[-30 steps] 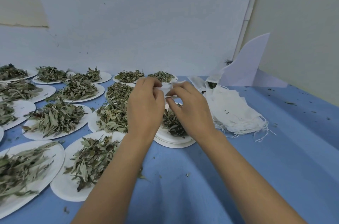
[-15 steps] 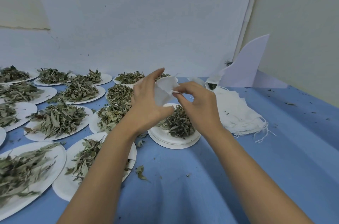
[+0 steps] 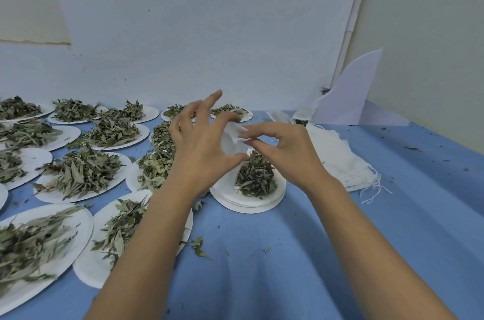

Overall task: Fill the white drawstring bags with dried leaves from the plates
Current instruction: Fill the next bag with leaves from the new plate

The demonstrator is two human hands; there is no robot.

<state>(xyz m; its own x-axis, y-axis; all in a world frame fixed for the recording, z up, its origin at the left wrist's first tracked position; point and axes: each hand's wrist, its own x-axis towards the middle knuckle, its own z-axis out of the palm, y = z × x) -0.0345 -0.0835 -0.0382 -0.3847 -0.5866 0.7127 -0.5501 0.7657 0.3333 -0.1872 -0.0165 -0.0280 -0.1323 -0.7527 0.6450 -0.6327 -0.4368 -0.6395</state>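
A small white drawstring bag [image 3: 231, 140] is held up between both hands above a stack of white plates [image 3: 248, 201] that carries a heap of dried leaves [image 3: 255, 175]. My left hand [image 3: 201, 144] pinches the bag's left side with thumb and a finger, the other fingers spread upward. My right hand [image 3: 285, 152] pinches the bag's right edge between thumb and forefinger. Most of the bag is hidden by my fingers.
Several white plates of dried leaves [image 3: 81, 175] cover the left of the blue table [image 3: 340, 254]. A pile of white drawstring bags [image 3: 340, 160] lies at the right, loose strings trailing. A white sheet [image 3: 351, 94] leans in the back corner. Leaf crumbs are scattered around.
Both hands rose from the plate, lifting the bag with them. My left hand's fingers spread apart and the bag's mouth is pulled between the two hands.
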